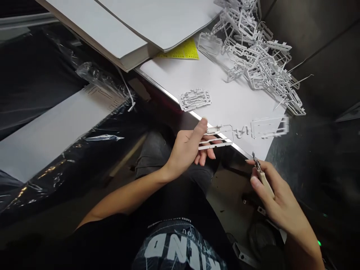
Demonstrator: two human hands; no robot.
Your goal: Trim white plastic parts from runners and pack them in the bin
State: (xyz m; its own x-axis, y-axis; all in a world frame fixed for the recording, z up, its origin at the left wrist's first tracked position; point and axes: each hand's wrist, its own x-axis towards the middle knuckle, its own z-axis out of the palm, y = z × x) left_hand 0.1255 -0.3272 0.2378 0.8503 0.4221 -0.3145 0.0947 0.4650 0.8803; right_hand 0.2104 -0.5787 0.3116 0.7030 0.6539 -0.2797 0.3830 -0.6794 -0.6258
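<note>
My left hand point(188, 149) pinches one end of a long white plastic moulded frame point(247, 131), thumb on top and fingers beneath, holding it out over the corner of a white table point(225, 93). The frame's far end is blurred. My right hand point(274, 195) is closed on a small cutting tool point(260, 170) with a pale wooden handle, its metal tip pointing up, just below and right of the frame. The tip does not touch the frame.
A small stack of trimmed white frames point(195, 99) lies near the table's front edge. A big tangled heap of white frames point(255, 52) fills the back right. White boards point(126, 26) and a yellow sheet point(182, 50) lie at the back. Black plastic sheeting point(56, 112) covers the left.
</note>
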